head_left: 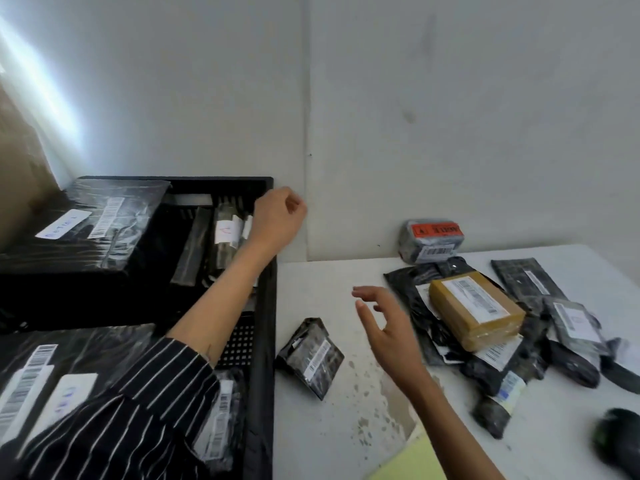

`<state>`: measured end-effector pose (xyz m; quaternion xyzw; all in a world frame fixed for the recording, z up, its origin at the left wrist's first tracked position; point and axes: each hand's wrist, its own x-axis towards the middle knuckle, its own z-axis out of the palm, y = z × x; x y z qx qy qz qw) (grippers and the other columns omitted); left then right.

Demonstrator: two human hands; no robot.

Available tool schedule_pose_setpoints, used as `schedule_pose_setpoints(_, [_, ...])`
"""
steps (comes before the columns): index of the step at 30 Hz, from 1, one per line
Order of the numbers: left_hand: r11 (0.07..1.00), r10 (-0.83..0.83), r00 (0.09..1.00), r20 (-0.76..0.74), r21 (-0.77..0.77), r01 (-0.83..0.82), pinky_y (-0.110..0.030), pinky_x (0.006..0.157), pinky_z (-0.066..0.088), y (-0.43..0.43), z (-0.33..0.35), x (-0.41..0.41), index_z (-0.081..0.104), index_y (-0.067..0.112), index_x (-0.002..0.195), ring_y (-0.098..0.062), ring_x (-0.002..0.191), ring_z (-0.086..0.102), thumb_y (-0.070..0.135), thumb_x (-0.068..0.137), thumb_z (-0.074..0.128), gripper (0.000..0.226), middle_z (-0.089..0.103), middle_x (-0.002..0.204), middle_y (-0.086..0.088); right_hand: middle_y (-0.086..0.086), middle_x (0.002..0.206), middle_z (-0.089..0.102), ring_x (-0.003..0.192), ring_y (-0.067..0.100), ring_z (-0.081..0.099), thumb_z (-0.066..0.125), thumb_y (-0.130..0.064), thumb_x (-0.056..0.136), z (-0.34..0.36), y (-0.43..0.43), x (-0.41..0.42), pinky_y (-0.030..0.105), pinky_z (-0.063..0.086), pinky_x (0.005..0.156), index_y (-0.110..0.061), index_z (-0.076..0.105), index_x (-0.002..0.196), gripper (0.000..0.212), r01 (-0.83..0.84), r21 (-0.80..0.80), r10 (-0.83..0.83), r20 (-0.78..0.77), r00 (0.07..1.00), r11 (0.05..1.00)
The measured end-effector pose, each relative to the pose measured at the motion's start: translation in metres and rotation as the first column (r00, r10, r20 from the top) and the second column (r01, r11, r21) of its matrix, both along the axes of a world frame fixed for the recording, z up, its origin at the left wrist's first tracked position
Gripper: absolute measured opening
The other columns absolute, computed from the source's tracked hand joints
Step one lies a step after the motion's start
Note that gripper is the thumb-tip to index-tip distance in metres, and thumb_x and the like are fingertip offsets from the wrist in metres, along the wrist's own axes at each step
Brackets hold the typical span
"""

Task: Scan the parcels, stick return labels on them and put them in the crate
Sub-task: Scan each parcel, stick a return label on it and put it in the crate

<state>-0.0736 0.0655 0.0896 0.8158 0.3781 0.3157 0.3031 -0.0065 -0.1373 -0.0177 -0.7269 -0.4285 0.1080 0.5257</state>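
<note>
Crossing the crate (265, 306), a striped sleeve (138, 403) hides parts of parcels (221, 410).

Left half of frame: crate (266, 306), counter (346, 427) to its rt. In crate: upper parcel (86, 223) top left, lower parcel (69, 368) btm left. Lone parcel (311, 356) centre, on counter just beside crate wall. Pile (502, 362) mid-rt w/ box (476, 315) on top; wall parcel (431, 242) behind it.
</note>
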Motion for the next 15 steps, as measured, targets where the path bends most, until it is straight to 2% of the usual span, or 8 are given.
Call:
schedule_pose_setpoints(4, [0.978, -0.145, 0.989, -0.036, -0.155, 0.138, -0.017, 0.07, 0.037, -0.063, -0.02, 0.054, 0.068, 0.002, 0.094, -0.021, 0.091, 0.062, 0.016, 0.089, 0.06, 0.016, 0.069, 0.096, -0.012, -0.004, 0.092, 0.059, 0.089, 0.012, 0.057, 0.054, -0.011, 0.093, -0.02, -0.062, 0.054, 0.023, 0.044, 0.076, -0.017, 0.061, 0.094, 0.009, 0.206, -0.093, -0.195, 0.111, 0.974, 0.974])
schedule_pose_setpoints(6, [0.953, -0.206, 0.975, -0.086, -0.242, 0.18, -0.019, 0.07, 0.038, -0.093, -0.042, 0.08, 0.067, 0.001, 0.093, -0.023, 0.093, 0.062, 0.016, 0.088, 0.06, 0.018, 0.069, 0.098, -0.014, 0.002, 0.091, 0.058, 0.087, 0.02, 0.056, 0.055, -0.004, 0.09, -0.028, -0.089, 0.082, 0.021, 0.039, 0.069, -0.011, 0.061, 0.09, 0.01, 0.333, -0.148, -0.302, 0.196, 0.933, 0.931])
schedule_pose_setpoints(7, [0.939, -0.233, 0.966, -0.113, -0.286, 0.193, -0.022, 0.074, 0.04, -0.108, -0.054, 0.093, 0.067, 0.0, 0.093, -0.024, 0.095, 0.062, 0.016, 0.088, 0.059, 0.019, 0.069, 0.099, -0.014, 0.007, 0.095, 0.058, 0.089, 0.025, 0.055, 0.055, -0.003, 0.089, -0.032, -0.101, 0.097, 0.025, 0.038, 0.07, -0.008, 0.061, 0.091, 0.008, 0.403, -0.182, -0.362, 0.221, 0.906, 0.897])
schedule_pose_setpoints(11, [0.856, -0.315, 0.927, -0.202, -0.483, 0.185, -0.024, 0.081, 0.042, -0.162, -0.101, 0.135, 0.067, 0.008, 0.094, -0.023, 0.104, 0.059, 0.02, 0.092, 0.056, 0.017, 0.067, 0.105, -0.008, 0.024, 0.107, 0.054, 0.102, 0.039, 0.049, 0.058, -0.009, 0.087, -0.051, -0.13, 0.16, 0.042, 0.039, 0.083, 0.006, 0.054, 0.106, 0.025, 0.626, -0.322, -0.59, 0.214, 0.778, 0.71])
schedule_pose_setpoints(14, [0.78, -0.376, 0.891, -0.253, -0.606, 0.157, -0.025, 0.078, 0.039, -0.193, -0.131, 0.16, 0.058, 0.014, 0.084, -0.019, 0.089, 0.056, 0.027, 0.096, 0.052, 0.018, 0.059, 0.089, -0.001, 0.029, 0.118, 0.049, 0.111, 0.042, 0.043, 0.058, -0.024, 0.09, -0.055, -0.131, 0.198, 0.044, 0.038, 0.089, 0.009, 0.048, 0.116, 0.043, 0.628, -0.46, -0.648, 0.139, 0.749, 0.627])
schedule_pose_setpoints(15, [0.749, -0.399, 0.878, -0.266, -0.647, 0.144, -0.026, 0.078, 0.039, -0.201, -0.14, 0.168, 0.057, 0.014, 0.09, -0.019, 0.09, 0.055, 0.029, 0.097, 0.049, 0.018, 0.058, 0.094, -0.002, 0.029, 0.123, 0.046, 0.116, 0.041, 0.04, 0.057, -0.031, 0.09, -0.056, -0.13, 0.206, 0.044, 0.036, 0.093, 0.008, 0.045, 0.119, 0.05, 0.599, -0.506, -0.649, 0.097, 0.755, 0.62])
